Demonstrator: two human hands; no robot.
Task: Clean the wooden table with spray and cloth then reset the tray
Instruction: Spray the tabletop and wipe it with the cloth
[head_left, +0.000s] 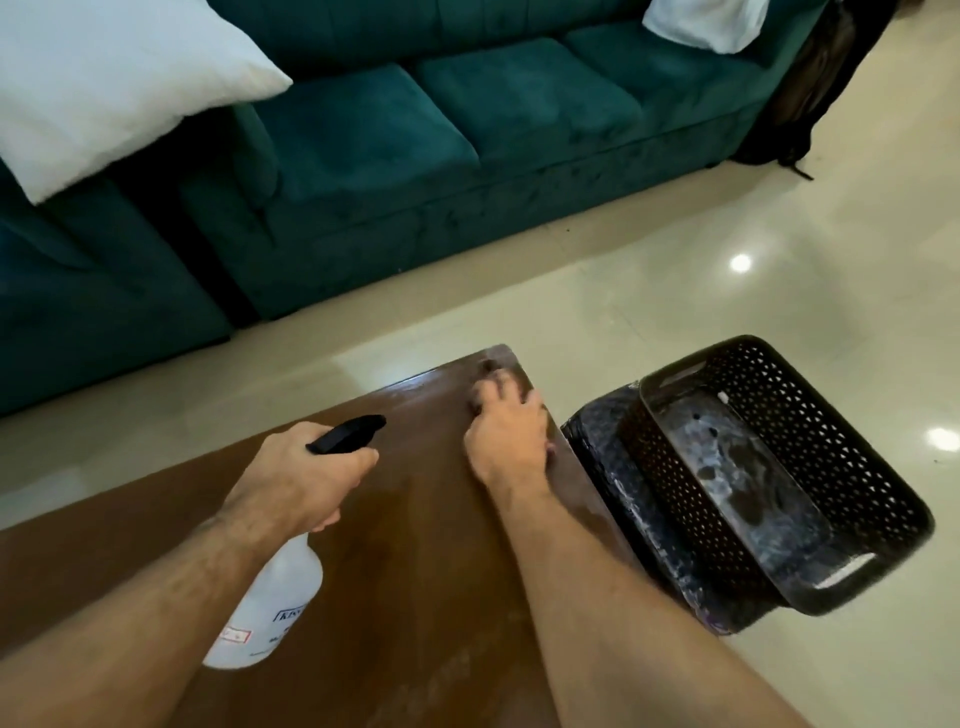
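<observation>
Behind, a teal sofa (426, 130) with white pillows (104, 78) spans the far side of the glossy tiled floor (727, 249). Nearer, the wooden table (405, 545) fills the foreground. Just off its right edge a black perforated tray (857, 467) sits tilted on a dark stool (649, 519). The left hand (301, 478) grips a white spray bottle (270, 608) by its black trigger head. The right hand (509, 436) presses a blurred dark cloth (488, 374) against the table's far right corner, fingers curled around it.
</observation>
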